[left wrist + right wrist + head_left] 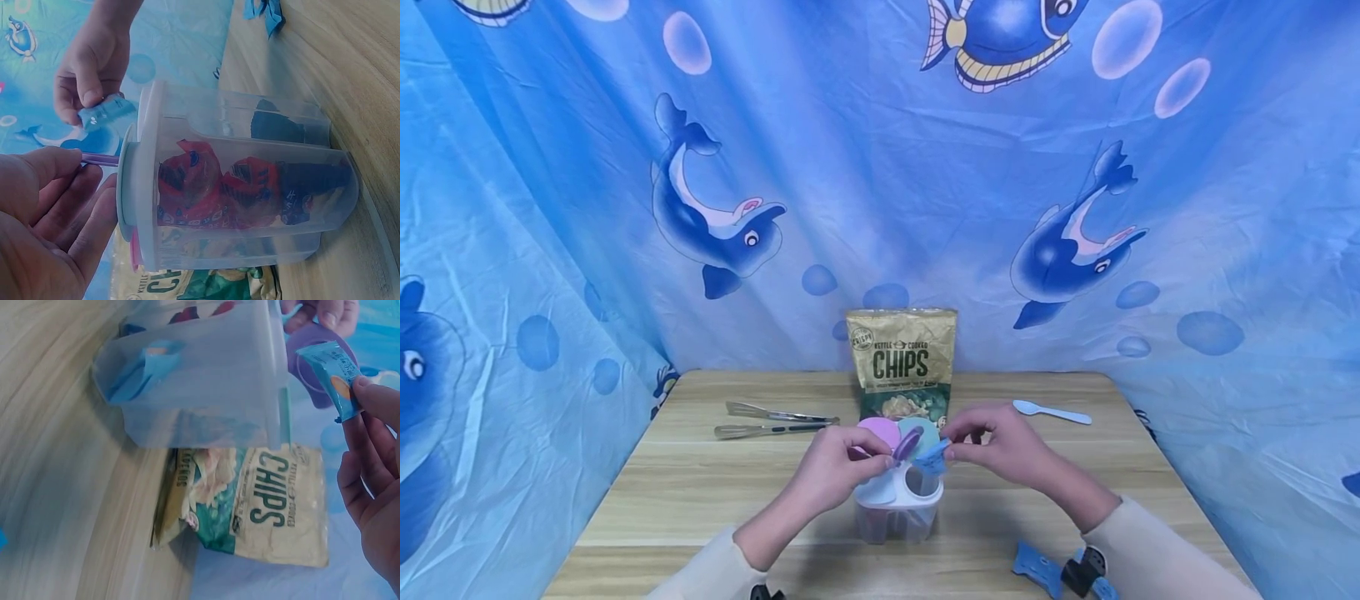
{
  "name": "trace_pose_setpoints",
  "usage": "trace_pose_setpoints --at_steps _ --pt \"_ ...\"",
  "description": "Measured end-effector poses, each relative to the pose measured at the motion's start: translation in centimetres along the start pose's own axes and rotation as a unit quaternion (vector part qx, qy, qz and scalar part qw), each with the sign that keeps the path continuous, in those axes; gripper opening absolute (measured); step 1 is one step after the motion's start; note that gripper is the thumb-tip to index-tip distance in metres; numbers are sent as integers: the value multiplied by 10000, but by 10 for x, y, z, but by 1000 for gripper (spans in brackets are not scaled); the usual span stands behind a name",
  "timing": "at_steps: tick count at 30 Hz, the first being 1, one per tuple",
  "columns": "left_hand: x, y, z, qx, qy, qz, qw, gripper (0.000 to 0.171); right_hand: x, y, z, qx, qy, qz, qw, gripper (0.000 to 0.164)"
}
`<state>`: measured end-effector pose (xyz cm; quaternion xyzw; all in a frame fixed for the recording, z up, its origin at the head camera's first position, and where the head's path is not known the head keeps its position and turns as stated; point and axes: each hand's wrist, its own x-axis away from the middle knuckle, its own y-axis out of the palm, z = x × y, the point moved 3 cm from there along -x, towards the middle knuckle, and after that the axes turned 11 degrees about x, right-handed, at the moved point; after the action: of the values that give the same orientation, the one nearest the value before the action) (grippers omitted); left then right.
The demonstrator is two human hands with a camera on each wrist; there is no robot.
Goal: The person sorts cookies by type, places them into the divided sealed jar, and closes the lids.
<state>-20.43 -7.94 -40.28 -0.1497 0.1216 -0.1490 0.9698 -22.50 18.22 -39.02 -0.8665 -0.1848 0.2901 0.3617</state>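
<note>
Centrally, the fingers of both hands meet above a clear plastic container (897, 505). The right hand (1003, 443) pinches a small blue packet (932, 460) by one end between thumb and fingers; the packet is tilted and bears an orange round picture, seen in the right wrist view. The left hand (838, 467) pinches a purple lid (909, 443) at its edge, holding it raised on its side near the packet; whether lid and packet touch cannot be told. Directly below, the container stands upright with a white top, in which one round opening (920, 481) lies uncovered on the near right. Behind it on the same top are a pink lid (880, 430) and a pale green lid (919, 432). Through the walls, red packets (187, 181) and a dark blue packet (312, 190) show in one compartment, and blue wrapping (147, 370) in another. Farther out, a chips bag (902, 358) stands upright behind the container, metal tongs (775, 412) lie to the left, and a pale spoon (1054, 412) to the right. More blue packets (1037, 569) lie beside the right forearm on the wooden worktop (760, 500). Beyond hangs a blue curtain (880, 167) printed with dolphins and fish.
</note>
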Motion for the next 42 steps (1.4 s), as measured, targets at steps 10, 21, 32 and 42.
trace_pose_setpoints --at_steps 10,21,32,42 --pt "-2 1 2 6 112 -36 9999 7 -5 14 -3 169 -770 -228 9966 15" --pt "-3 1 2 23 125 -59 9999 5 -12 22 -12 550 -1051 -417 9921 17" --pt "-2 0 1 71 174 -33 9998 6 -14 30 -16 800 -1031 -642 9894 18" --pt "0 -2 -1 108 262 -77 9996 6 -13 48 -17 913 -828 -949 9878 18"
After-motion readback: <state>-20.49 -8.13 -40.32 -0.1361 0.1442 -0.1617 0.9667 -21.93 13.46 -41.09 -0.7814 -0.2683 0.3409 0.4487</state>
